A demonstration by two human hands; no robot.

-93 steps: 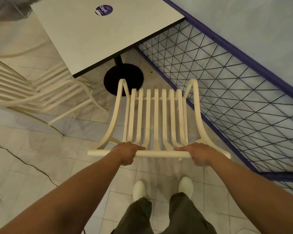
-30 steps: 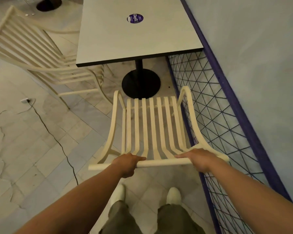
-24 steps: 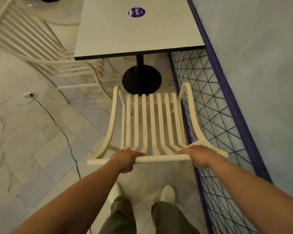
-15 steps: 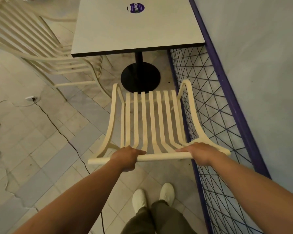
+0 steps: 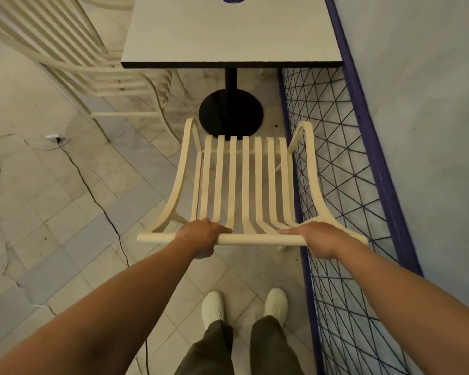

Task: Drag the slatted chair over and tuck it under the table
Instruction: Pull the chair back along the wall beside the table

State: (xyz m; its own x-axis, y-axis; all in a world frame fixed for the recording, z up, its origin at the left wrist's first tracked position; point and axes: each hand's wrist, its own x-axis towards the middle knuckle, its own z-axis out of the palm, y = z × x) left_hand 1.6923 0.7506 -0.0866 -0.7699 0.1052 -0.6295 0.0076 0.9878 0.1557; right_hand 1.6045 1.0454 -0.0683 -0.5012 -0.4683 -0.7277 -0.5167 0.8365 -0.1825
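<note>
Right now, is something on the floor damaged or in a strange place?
Yes. A black cable runs loose across the floor tiles from a white plug, left of the slatted chair. The tiles at the far left are cracked.

One head-worn wide-angle camera looks forward and steeply down from standing height. Both forearms reach in from the bottom edge, the hands sit near mid-frame, and the shoes [image 5: 245, 307] show directly below. The table [image 5: 228, 33] is cut off by the top edge, and straight lines bow toward the borders.
</note>
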